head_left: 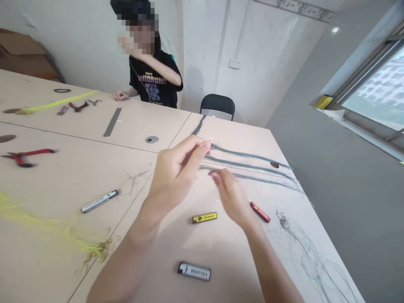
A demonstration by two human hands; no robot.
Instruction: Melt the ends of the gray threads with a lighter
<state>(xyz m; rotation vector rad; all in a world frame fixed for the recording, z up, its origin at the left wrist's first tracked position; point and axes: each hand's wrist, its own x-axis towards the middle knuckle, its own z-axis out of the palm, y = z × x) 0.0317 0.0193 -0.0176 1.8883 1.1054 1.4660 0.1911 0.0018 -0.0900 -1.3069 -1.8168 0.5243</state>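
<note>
My left hand (pixel 176 172) is raised over the table, thumb and forefinger pinched together. A tiny yellow-tipped piece (pixel 210 138) sticks up from the pinch; the rest of it is hidden by the fingers. Lower and to the right is my right hand (pixel 230 195), its thumb and fingers drawn together and slightly blurred. Whether anything thin lies between them is too small to see. Beyond both hands, bundles of dark blue-green strands (pixel 249 162) stretch across the table. A yellow lighter (pixel 205 217) and a red lighter (pixel 260 212) lie near my right hand.
Nearer me lies a white lighter (pixel 194 272); another white lighter (pixel 99 201) is at left. Yellow strands with small hooks (pixel 99 249), red-handled pliers (pixel 27 156), a metal ruler (pixel 112 122) and tangled dark strands (pixel 284 221) occupy the table (pixel 151 277). Across it is a person (pixel 154 80).
</note>
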